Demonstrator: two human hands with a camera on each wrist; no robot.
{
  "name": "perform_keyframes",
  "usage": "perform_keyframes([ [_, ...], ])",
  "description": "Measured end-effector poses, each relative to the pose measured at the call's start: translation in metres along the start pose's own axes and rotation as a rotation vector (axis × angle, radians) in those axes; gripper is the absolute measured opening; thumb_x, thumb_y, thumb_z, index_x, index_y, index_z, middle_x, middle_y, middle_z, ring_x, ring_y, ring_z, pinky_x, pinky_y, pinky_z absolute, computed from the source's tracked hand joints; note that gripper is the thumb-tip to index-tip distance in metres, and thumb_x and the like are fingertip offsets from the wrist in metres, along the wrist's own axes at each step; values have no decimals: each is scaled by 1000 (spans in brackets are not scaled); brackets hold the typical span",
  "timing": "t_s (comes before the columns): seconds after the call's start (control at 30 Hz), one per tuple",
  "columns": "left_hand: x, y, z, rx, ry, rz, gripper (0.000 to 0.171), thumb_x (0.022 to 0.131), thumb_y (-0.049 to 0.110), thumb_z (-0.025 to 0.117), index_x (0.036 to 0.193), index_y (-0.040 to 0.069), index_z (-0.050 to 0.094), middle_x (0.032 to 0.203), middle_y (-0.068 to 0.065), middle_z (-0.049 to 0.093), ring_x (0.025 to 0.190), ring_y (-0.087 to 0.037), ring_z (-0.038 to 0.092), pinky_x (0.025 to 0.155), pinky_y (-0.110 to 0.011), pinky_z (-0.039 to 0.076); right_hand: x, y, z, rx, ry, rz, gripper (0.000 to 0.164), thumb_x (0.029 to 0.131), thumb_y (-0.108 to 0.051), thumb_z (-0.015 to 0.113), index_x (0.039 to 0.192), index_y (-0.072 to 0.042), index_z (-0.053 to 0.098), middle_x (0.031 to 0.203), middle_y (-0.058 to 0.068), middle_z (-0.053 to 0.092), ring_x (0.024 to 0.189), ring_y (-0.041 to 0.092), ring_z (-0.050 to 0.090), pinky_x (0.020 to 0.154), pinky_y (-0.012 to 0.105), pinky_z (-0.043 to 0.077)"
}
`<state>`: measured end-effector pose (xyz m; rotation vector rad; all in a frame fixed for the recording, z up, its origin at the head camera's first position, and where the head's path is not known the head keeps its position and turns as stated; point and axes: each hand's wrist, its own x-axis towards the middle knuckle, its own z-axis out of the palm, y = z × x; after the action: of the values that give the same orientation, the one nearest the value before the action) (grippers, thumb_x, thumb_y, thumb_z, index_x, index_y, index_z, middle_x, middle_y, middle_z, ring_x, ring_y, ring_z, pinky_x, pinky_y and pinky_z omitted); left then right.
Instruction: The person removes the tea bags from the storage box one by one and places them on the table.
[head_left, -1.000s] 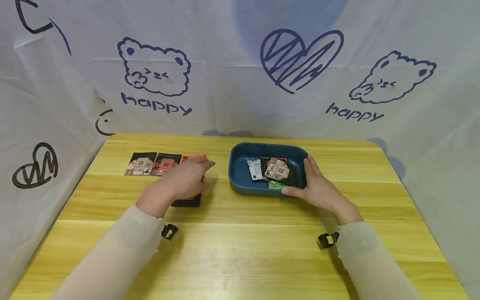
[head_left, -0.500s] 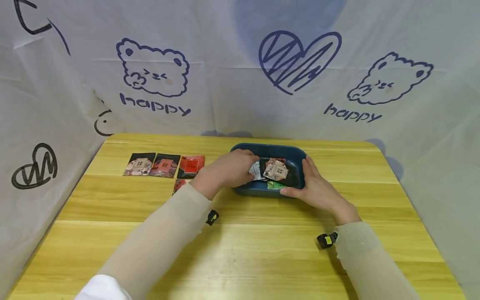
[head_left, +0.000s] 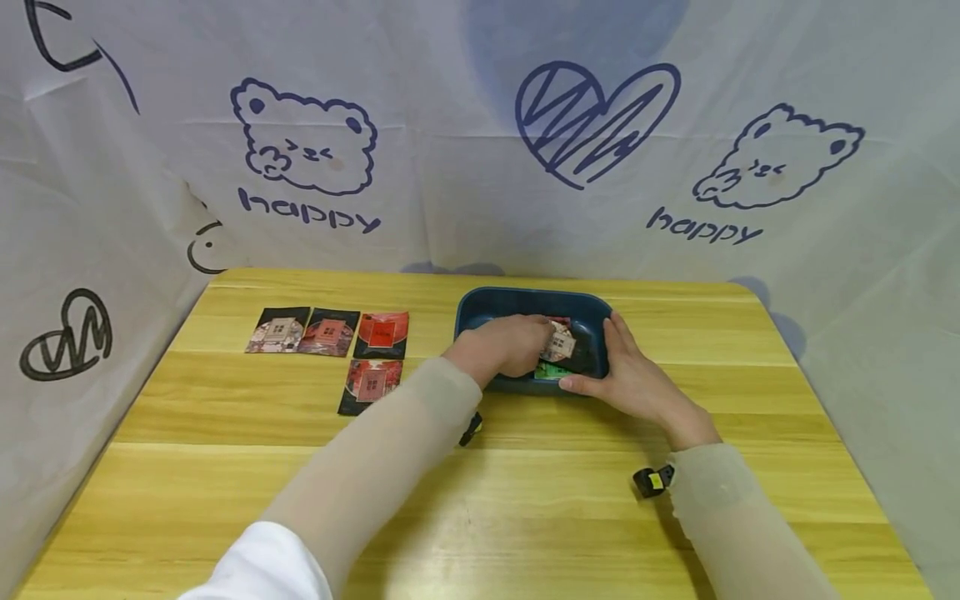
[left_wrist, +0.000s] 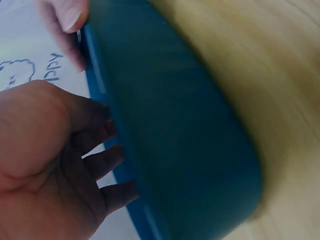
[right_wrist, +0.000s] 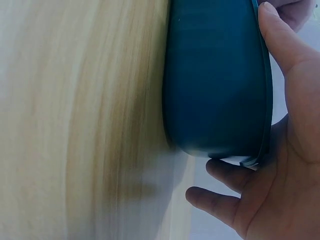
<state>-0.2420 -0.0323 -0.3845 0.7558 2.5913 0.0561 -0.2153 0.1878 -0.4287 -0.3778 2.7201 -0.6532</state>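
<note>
Possibly overlapping packets [head_left: 570, 350] snag if L hand [head_left: 513, 344] (grip hidden, can't tell) pulls one; R hand [head_left: 636, 377] holds tray [head_left: 528, 298] approx. 3 o'clock.

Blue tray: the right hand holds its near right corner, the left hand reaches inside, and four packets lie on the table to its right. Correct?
Not quite: the four packets lie to the left of the blue tray, as the head view shows. The rest stands.
</note>
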Motion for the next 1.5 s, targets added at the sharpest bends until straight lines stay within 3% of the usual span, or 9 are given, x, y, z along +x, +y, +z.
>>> perform_keyframes([
  [0.4,7,3,11,-11,-110,-18,53,115,17,38,167,21,34,176,-4,23,163,-23,22,130,-43,29,0,1,1,1,3,-7,133,88,-82,62,167,1,-6,176,16,-18,158,52,19,122,66,31],
  [0.53,2,0,10,-7,-119,-48,51,114,18,41,165,22,40,174,-4,29,160,-23,29,128,-44,33,-1,1,0,-4,6,-1,135,86,-84,61,167,0,-7,176,15,-19,158,52,20,122,65,32],
  [0.7,-3,-8,9,-23,-118,-49,33,112,15,46,139,17,66,152,-6,58,129,-20,60,106,-38,50,-1,1,0,-8,6,6,135,86,-84,62,168,-1,-7,176,14,-19,156,52,23,121,66,34],
  [0.9,-12,-17,5,3,-80,-64,21,111,20,49,105,16,68,115,-6,69,91,-19,56,82,-35,43,0,0,1,-8,15,4,136,85,-84,63,168,-1,-6,176,14,-18,158,51,19,123,65,31],
  [0.97,-14,-19,2,30,-58,-85,23,112,24,50,107,15,70,115,-7,71,93,-20,60,82,-36,46,0,0,2,-11,20,3,136,85,-84,62,168,0,-5,176,15,-17,158,51,19,123,65,30],
  [1.07,-16,-21,-1,68,-30,-113,33,111,31,53,135,13,67,138,-10,66,118,-25,64,99,-38,53,1,0,2,-14,27,-1,136,85,-84,63,168,1,-4,176,17,-15,158,52,19,123,65,30],
  [1.27,-9,-23,3,49,-54,-78,66,112,32,52,170,17,24,175,-9,26,159,-30,31,128,-44,32,0,0,2,-10,21,5,136,85,-85,62,168,0,-5,176,16,-16,158,51,18,123,65,30],
  [1.37,-4,-23,7,24,-70,-64,63,113,29,48,170,17,23,176,-6,24,160,-27,29,128,-41,32,0,0,2,-10,18,5,137,85,-85,62,168,0,-6,176,16,-17,159,51,17,124,65,29],
  [1.5,-2,-21,9,24,-49,-117,63,112,35,51,169,18,29,171,-8,34,152,-27,43,114,-42,48,0,0,2,-6,19,5,137,84,-85,62,168,0,-6,176,15,-17,159,50,17,124,65,28],
])
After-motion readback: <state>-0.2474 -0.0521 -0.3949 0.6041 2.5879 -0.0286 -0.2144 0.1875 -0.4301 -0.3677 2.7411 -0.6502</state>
